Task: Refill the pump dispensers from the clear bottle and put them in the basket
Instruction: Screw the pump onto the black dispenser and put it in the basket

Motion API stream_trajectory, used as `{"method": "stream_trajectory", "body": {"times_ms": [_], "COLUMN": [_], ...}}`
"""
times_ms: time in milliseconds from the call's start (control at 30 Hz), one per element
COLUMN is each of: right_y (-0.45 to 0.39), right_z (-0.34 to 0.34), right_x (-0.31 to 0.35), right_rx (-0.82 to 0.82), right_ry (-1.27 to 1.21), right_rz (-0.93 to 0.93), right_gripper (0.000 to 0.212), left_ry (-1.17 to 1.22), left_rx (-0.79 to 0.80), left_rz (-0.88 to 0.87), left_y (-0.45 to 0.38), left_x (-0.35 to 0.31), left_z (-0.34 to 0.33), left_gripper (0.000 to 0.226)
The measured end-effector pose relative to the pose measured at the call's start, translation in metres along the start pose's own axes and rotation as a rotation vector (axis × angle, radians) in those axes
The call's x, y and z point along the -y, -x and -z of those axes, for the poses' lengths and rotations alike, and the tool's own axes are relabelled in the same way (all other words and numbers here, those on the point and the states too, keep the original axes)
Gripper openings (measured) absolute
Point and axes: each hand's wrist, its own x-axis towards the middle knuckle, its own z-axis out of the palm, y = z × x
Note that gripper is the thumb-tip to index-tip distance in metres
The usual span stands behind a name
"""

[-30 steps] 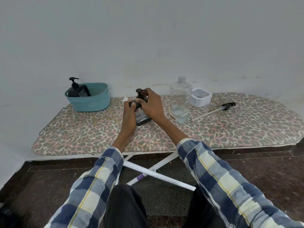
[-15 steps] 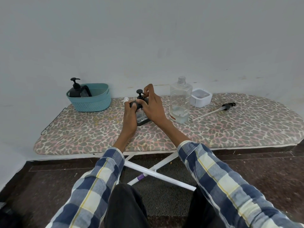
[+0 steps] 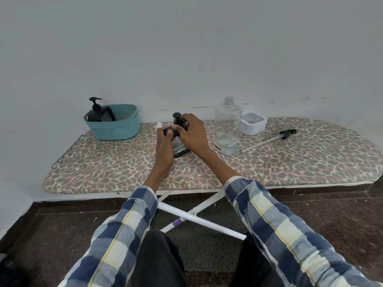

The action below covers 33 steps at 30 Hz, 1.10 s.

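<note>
A long leopard-print padded ironing board (image 3: pixel 290 168) serves as the tabletop, its far edge set against a pale wall, with bare cover left toward the rounded right end and along the near edge. A teal woven plastic basket (image 3: pixel 118 129) is placed near the left end, close to the far edge; a black pump dispenser (image 3: pixel 97 112) is held inside it. A tall clear plastic bottle (image 3: pixel 227 129), uncapped and nearly empty, is stood right of centre. At centre, a second black pump dispenser (image 3: pixel 179 149) is gripped by the left hand (image 3: pixel 164 146), while its pump top is pinched by the right hand (image 3: pixel 192 134). A loose black pump with a white tube (image 3: pixel 269 139) is laid well right.
</note>
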Motion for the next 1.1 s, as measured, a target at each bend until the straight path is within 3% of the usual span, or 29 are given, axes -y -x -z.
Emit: {"method": "stream_trajectory", "body": {"times_ms": [267, 400, 600, 800, 933, 1100], "right_y": [0.0, 0.02, 0.027, 0.012, -0.007, -0.051], "right_z": [0.0, -0.002, -0.01, -0.019, -0.03, -0.06], "right_x": [0.008, 0.004, -0.004, 0.001, 0.02, 0.051], "right_rx": [0.016, 0.027, 0.178, 0.115, 0.114, 0.206], "right_ry": [0.044, 0.129, 0.255, 0.39, 0.312, 0.152], "right_rz": [-0.05, -0.05, -0.086, -0.067, 0.04, 0.118], "right_gripper": [0.03, 0.065, 0.102, 0.092, 0.092, 0.088], "left_ry": [-0.043, -0.126, -0.315, -0.562, -0.614, -0.574], "left_rx": [-0.032, -0.028, 0.015, -0.2, -0.393, -0.489], "left_rz": [0.032, 0.022, -0.195, -0.252, -0.198, -0.115], "left_y": [0.006, 0.013, 0.005, -0.031, -0.054, -0.076], "left_x": [-0.01, -0.015, 0.001, 0.016, 0.021, 0.036], "left_z": [-0.001, 0.01, 0.047, 0.098, 0.138, 0.177], "left_gripper": [0.033, 0.036, 0.031, 0.021, 0.04, 0.06]}}
